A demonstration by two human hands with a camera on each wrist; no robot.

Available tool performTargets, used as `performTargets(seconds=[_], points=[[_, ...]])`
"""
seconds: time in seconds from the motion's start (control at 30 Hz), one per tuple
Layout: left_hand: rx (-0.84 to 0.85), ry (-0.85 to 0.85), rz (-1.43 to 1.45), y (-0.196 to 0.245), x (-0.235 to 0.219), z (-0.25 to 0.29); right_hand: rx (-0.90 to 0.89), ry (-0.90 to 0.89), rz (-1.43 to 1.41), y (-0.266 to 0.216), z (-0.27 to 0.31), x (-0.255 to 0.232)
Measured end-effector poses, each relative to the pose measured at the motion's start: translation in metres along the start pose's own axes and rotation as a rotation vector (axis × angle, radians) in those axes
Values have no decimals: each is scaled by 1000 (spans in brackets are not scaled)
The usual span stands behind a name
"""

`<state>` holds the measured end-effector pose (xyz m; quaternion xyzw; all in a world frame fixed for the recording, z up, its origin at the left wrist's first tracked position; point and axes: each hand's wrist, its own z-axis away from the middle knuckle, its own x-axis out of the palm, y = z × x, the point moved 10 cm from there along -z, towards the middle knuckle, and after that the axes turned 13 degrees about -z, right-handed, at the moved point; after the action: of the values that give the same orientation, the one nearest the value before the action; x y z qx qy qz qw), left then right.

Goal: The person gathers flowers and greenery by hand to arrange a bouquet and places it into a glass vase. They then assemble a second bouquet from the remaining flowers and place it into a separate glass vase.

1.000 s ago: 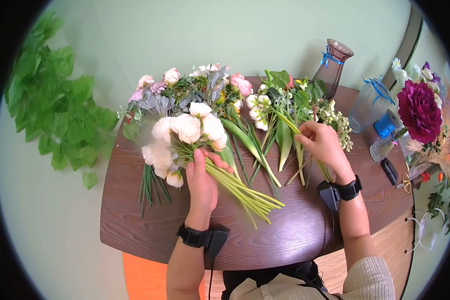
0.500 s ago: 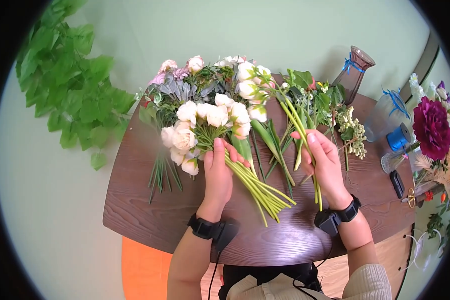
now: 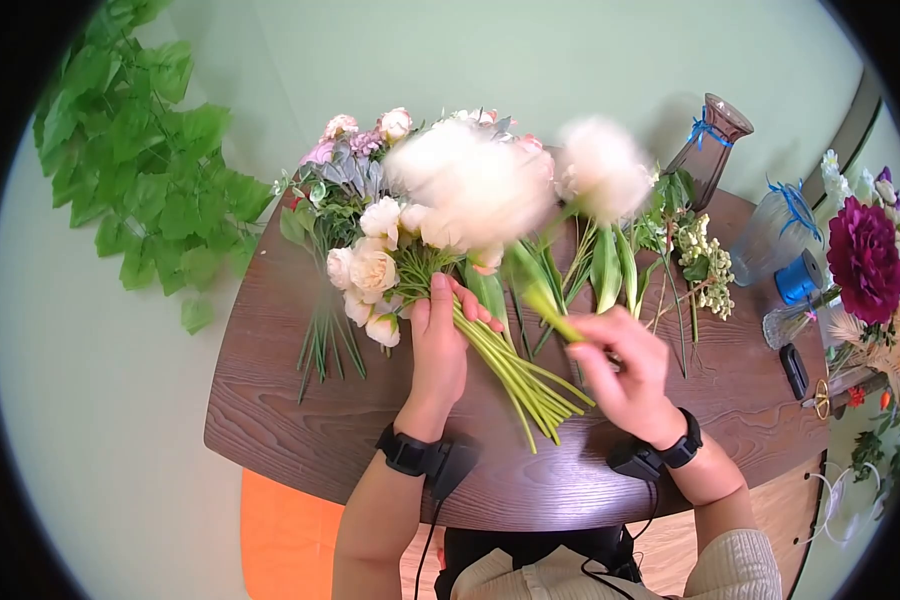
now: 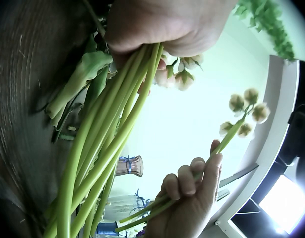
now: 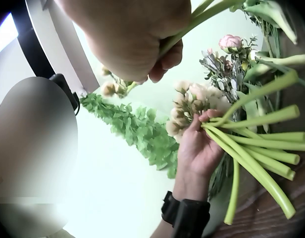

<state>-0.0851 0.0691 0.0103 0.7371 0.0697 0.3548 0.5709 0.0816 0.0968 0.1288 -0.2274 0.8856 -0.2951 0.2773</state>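
My left hand (image 3: 442, 345) grips a bunch of long green stems (image 3: 515, 375) just below their cream-white peony blooms (image 3: 372, 267); the cut ends fan out toward the lower right. My right hand (image 3: 625, 370) pinches a green flower stem (image 3: 548, 305) whose white blooms (image 3: 605, 170) are blurred in the head view, above and right of the bunch. From the left wrist, a cluster of small round blooms (image 4: 244, 111) shows at that stem's top, and stem ends poke out below the right fingers. The right wrist view shows the left hand (image 5: 199, 148) wrapped round the bunch.
Pink and purple flowers with grey-green leaves (image 3: 355, 175) lie behind the bunch. More leafy stems and a white berry sprig (image 3: 708, 270) lie to the right. Beyond stand a purple glass vase (image 3: 710, 150), a clear vase (image 3: 765, 240), a blue ribbon spool (image 3: 798, 277) and scissors (image 3: 821, 400).
My right hand took the white-flowered stem up from the right-hand pile, then moved left toward the bunch, swinging the blooms. My left hand keeps its hold. The head view has shifted slightly.
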Motion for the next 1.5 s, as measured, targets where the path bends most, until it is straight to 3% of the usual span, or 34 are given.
performTargets(seconds=[0.1, 0.17, 0.33, 0.5, 0.63, 0.73, 0.8, 0.87, 1.03, 1.13, 1.17, 1.27, 1.3, 1.37, 1.43, 1.5], points=[[-35, 103, -35, -11, -13, 1, 16, -84, 48, 10, 7, 24], [-20, -2, 17, 2, 2, 2, 101, -134, 46, 22, 10, 34], [-49, 113, -23, -8, -10, 3, 167, -148, 56, 41, 12, 38], [100, -119, -88, 15, 18, 7, 187, -119, 56, 43, 10, 33], [94, -53, -108, 20, 20, 8, 228, -119, 1, 46, 11, 33], [145, -80, -106, 23, 22, 8, 278, -120, -74, 53, 14, 35], [154, -193, -18, 18, 26, 9, 293, -110, -120, 54, 14, 34], [142, -218, 54, 15, 28, 10, 589, -125, -294, 74, 24, 40], [77, -250, 163, 11, 37, 12, 697, -118, -456, 90, 35, 48], [83, -163, 130, 10, 35, 12, 816, -162, -518, 98, 46, 55], [62, -157, 110, 8, 34, 13, 816, -156, -517, 99, 46, 54], [36, -154, 106, 6, 33, 12, 445, -196, -236, 78, 29, 47], [35, -153, 123, 6, 33, 12, 448, -189, -234, 81, 29, 49], [20, -136, 138, 4, 32, 11, 267, -144, -198, 68, 24, 47], [7, -118, 155, 2, 30, 11, 267, -218, -191, 59, 23, 50], [11, -103, 197, 2, 27, 10, 425, -383, -277, 58, 31, 67]])
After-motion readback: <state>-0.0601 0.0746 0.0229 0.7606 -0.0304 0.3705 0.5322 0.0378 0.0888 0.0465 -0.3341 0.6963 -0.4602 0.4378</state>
